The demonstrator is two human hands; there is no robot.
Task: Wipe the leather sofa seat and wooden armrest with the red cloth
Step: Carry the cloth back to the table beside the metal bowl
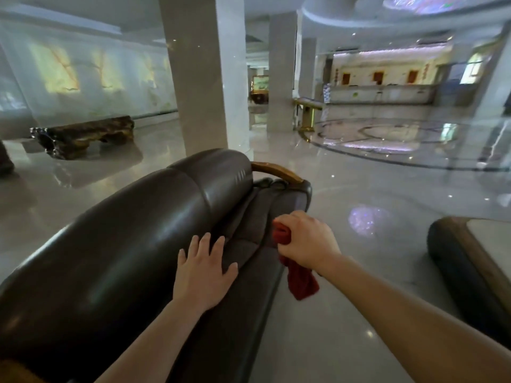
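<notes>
A dark brown leather sofa runs from the lower left toward the centre, its padded backrest on the left and a grey seat cushion beside it. At its far end sits a curved wooden armrest. My left hand lies flat with fingers spread where the backrest meets the seat. My right hand is closed in a fist on the red cloth, at the seat's front edge; part of the cloth bunches above the fist and the rest hangs below it.
Glossy marble floor lies to the right of the sofa. A dark table with a light top stands at the right edge. A wide pillar rises behind the sofa, a carved wooden bench at the far left.
</notes>
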